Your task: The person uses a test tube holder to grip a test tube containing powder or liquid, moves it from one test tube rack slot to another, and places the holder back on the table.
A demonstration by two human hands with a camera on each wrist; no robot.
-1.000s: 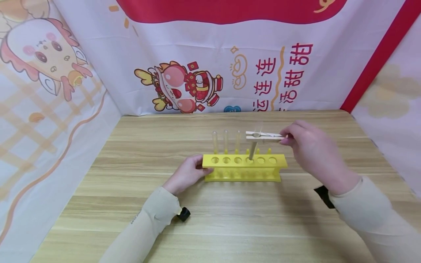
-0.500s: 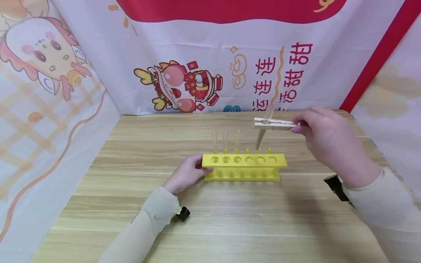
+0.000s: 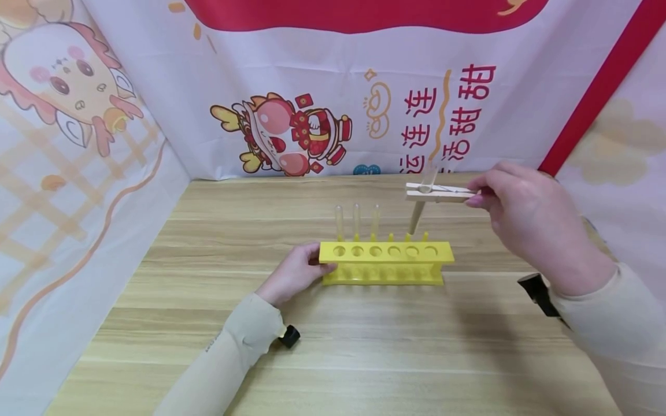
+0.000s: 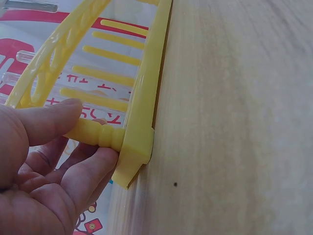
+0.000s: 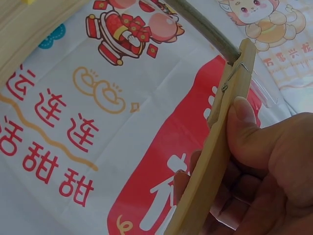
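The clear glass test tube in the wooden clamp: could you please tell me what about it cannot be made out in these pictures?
- Clear glass test tube, head view: too small and transparent to show any contents.
- Right wrist view: its lower end leaves the top edge; the wooden spring clamp covers the gripped part.
- Left wrist view: the yellow plastic rack and left hand fill the frame; tube absent.

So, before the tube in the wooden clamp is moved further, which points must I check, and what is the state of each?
1. Wooden clamp grips the test tube: ok.
2. Right hand pinches the clamp's far end: ok.
3. Tube bottom clear of the yellow rack: ok, it hangs above the rack's back pegs.
4. Left hand holds the rack's left end: ok.
5. Three tubes upright in the back row: ok.
6. Tube upright: not ok, it tilts.
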